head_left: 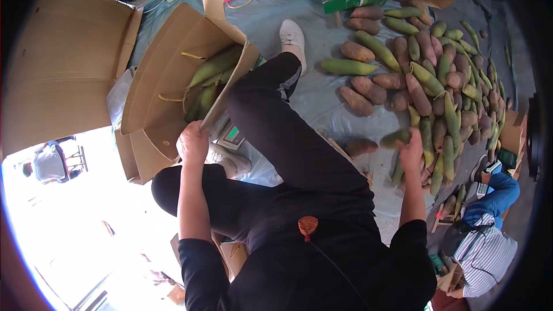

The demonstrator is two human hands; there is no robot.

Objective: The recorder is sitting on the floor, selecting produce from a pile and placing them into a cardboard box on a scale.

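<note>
Down on the grey plastic floor sheet (322, 103), right hand (411, 151) reaching into the heap of green corn cobs and brown sweet potatoes (438, 80), fingers closed around a green cob (394, 137). Left hand (192, 143) gripping the rim of the open brown cardboard box (167, 75), green cobs inside. Small scale (231, 136) just beside the box.

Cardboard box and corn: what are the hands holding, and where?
Left hand grips the cardboard box by its rim. Right hand grasps a green corn ear near its end.
</note>
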